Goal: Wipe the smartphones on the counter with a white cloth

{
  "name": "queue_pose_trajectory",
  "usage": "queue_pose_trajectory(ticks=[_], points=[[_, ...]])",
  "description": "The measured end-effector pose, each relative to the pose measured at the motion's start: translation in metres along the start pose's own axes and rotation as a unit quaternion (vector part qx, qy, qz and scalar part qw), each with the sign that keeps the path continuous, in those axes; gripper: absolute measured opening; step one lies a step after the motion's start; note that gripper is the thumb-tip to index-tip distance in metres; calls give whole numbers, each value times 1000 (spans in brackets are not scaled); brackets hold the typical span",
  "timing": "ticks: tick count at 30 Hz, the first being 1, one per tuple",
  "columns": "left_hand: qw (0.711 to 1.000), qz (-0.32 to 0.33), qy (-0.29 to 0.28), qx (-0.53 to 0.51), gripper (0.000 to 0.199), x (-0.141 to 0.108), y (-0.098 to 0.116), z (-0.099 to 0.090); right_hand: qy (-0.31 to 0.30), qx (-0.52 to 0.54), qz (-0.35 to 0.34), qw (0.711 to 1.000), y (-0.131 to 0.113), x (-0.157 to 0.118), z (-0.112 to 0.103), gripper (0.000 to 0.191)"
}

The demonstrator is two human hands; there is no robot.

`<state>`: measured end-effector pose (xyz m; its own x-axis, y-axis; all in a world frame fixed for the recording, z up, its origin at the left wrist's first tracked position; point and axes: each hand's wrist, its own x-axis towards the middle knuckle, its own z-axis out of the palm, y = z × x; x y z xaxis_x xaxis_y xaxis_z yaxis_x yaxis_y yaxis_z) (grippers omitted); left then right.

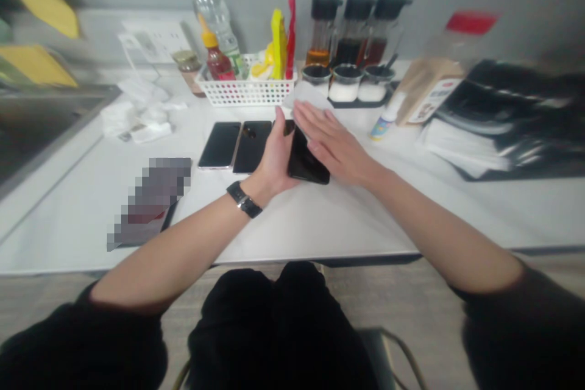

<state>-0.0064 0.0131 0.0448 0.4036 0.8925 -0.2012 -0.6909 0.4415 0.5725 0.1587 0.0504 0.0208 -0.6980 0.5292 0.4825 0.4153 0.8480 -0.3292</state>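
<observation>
The smartphone [308, 158] is glossy black, and the white basket [247, 92] has multicoloured dots.

We log this as a kitchen. A steel sink [41, 134] is set into a white countertop [311, 225]. Against the grey wall stand three glass cruets [350, 30] with black pour caps, and before them three small seasoning pots [346, 82]. A white perforated basket [247, 91] holds a sauce bottle [218, 58]. Home or staff kitchen, we cannot tell.
</observation>
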Motion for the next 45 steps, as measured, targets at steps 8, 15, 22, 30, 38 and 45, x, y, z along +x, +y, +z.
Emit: queue_pose_trajectory(ticks=[8,15,22,30,38,45], points=[[998,45,48,-18,74,5,5,-7,-50,39,-91,994,-9,-1,10,65],[1000,6,-10,-19,69,1,3,0,21,-16,33,999,4,-1,1,66],[999,41,-5,1,85,0,6,-3,37,64,-78,994,-20,0,6,50],[1000,24,-14,1,68,-3,4,4,288,48,88,952,-6,1,-5,28],[1000,0,6,-11,60,2,-1,2,211,75,68,972,-17,4,-5,21],[999,18,42,15,68,2,5,-2,117,109,-68,985,-7,6,-3,29]])
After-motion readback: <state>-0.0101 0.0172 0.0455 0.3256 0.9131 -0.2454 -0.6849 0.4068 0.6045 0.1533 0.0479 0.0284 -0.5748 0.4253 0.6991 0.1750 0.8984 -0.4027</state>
